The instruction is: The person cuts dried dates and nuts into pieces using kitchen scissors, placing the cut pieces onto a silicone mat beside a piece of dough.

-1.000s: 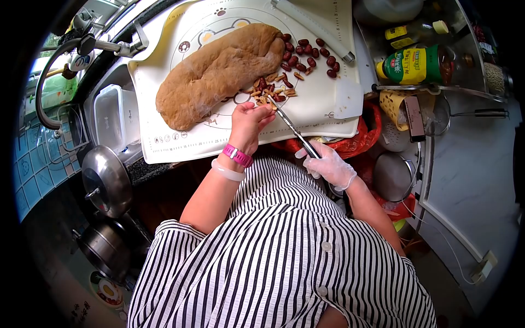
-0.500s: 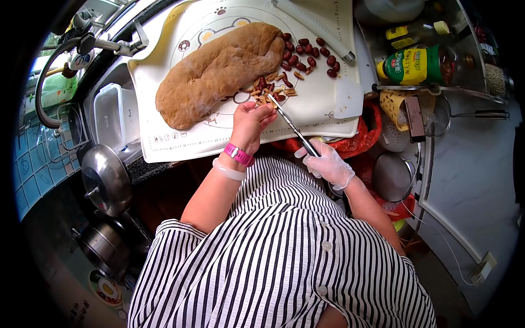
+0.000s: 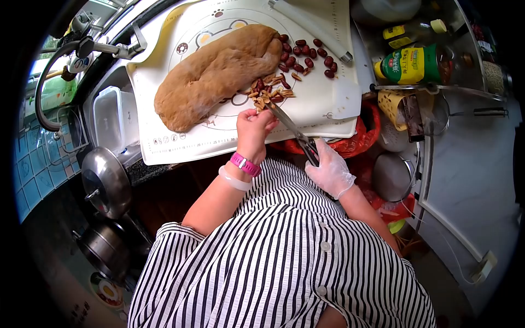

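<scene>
My right hand, in a clear plastic glove, grips a pair of scissors by the handles. Their blades point up and left to the fingertips of my left hand. That hand is bare, its fingers pinched together; anything small between them is hidden. Just beyond the fingertips lies a pile of cut red date strips. Whole red dates are scattered farther right. A long brown slab of dough rests on the white printed mat, left of the pile.
A white rolling pin lies at the mat's upper right. A white scraper sheet sits at its right edge. Beneath hangs a red plastic bag. Bottles stand on the right shelf; a clear container and pot lid are left.
The scissors have turned to show their blades more broadly. Both hands have shifted slightly toward my body, and the left fingertips have drawn back from the date pile.
</scene>
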A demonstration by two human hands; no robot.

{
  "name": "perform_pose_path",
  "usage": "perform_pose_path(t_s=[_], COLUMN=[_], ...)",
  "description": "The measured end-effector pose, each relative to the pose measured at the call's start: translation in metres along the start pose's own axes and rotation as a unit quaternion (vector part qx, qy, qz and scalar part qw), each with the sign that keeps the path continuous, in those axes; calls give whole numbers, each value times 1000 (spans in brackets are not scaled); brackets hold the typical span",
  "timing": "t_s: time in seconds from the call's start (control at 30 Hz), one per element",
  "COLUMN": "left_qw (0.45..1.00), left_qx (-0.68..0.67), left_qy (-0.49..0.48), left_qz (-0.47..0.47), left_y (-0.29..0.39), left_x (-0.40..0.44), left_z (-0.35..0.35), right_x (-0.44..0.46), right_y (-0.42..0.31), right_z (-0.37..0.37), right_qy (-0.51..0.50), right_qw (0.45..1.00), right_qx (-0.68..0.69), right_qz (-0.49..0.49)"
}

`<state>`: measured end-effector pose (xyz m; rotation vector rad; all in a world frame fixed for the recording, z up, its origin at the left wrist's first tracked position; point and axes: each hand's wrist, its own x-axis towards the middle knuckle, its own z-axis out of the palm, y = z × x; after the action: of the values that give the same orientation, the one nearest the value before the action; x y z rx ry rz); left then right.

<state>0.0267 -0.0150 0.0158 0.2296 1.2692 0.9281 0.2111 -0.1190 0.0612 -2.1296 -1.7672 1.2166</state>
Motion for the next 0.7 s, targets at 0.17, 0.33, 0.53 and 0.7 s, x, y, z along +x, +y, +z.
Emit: perform_pose_path(t_s=[0.17,0.33,0.53,0.7], left_qw=[996,989,982,973], left_qx=[-14,-8,8,28], left_qy=[-11,-40,-56,-77], left_qz=[-92,-141,-180,-216], left_y=[-16,-34,-52,-71], left_x=[-19,-31,-41,-40], left_z=[1,5,9,5], right_x=[-22,-46,-67,-88], right_y=[20,27,47,67], right_z=[2,-7,-11,3], right_qy=[-28,-65,-99,-53], right_qw=[999,996,991,996], right_qx=[19,2,-10,-6], right_qz=[6,56,90,72])
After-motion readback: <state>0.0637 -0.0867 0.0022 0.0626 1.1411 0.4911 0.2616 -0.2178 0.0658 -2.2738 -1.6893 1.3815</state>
